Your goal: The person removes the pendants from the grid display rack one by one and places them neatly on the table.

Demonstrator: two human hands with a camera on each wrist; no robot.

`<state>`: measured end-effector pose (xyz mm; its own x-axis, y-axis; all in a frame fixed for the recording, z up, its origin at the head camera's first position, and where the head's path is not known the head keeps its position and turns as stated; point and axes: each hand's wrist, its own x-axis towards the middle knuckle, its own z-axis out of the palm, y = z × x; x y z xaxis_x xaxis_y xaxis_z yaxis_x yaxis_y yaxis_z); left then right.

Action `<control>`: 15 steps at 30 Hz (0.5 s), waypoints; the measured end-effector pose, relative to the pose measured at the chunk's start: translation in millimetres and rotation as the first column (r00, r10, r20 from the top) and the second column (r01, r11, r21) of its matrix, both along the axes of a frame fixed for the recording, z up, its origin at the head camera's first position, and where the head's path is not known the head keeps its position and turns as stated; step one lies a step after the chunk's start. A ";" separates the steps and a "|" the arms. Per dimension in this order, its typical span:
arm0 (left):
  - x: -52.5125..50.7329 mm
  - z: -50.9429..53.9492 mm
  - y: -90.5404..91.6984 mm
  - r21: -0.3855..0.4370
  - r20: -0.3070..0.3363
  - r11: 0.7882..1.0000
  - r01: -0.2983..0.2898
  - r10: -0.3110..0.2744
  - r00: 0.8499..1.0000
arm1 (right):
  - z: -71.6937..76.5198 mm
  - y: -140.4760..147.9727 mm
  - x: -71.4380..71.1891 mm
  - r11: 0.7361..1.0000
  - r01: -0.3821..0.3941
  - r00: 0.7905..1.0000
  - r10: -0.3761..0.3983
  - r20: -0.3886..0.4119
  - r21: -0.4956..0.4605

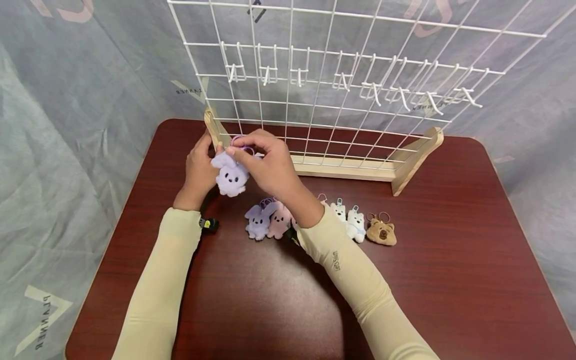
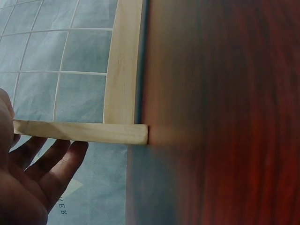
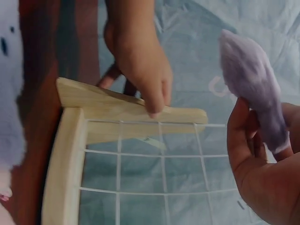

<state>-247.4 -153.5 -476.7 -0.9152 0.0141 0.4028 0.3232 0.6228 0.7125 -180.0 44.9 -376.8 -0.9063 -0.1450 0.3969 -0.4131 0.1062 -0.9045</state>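
My right hand (image 1: 273, 162) pinches a lilac bunny plush keychain (image 1: 232, 179) by its top, near its purple ring. In the right wrist view the bunny plush (image 3: 251, 65) hangs edge-on from the fingers. My left hand (image 1: 199, 169) grips the left wooden side leg (image 1: 211, 122) of the wire rack. Its thumb lies on one face of the leg (image 2: 84, 132) and the fingers on the other. A row of white hooks (image 1: 269, 74) hangs across the white wire grid (image 1: 310, 107), above both hands.
On the table (image 1: 270, 300) lie another lilac bunny plush (image 1: 258, 222), a pink plush (image 1: 279, 221), white plushes (image 1: 355, 225) and a brown bear plush (image 1: 381, 231). My right forearm partly covers the row. The rack's right wooden leg (image 1: 416, 160) stands toward the back right.
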 end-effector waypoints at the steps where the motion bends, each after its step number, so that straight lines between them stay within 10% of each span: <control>1: -0.1 -0.4 0.2 -0.001 -0.007 1.000 0.000 0.000 1.000 | -2.5 -0.5 0.9 1.000 -0.013 1.000 0.013 -0.007 0.015; 15: -0.5 -0.8 0.9 -0.016 -0.015 1.000 -0.016 0.015 1.000 | -26.1 -8.0 10.8 0.985 -0.150 0.983 0.141 0.115 0.081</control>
<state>-247.9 -152.6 -477.5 -0.9092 0.0067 0.4163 0.3239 0.6394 0.6973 -169.2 36.8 -402.9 -0.9100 -0.3086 0.2770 -0.3299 0.1339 -0.9345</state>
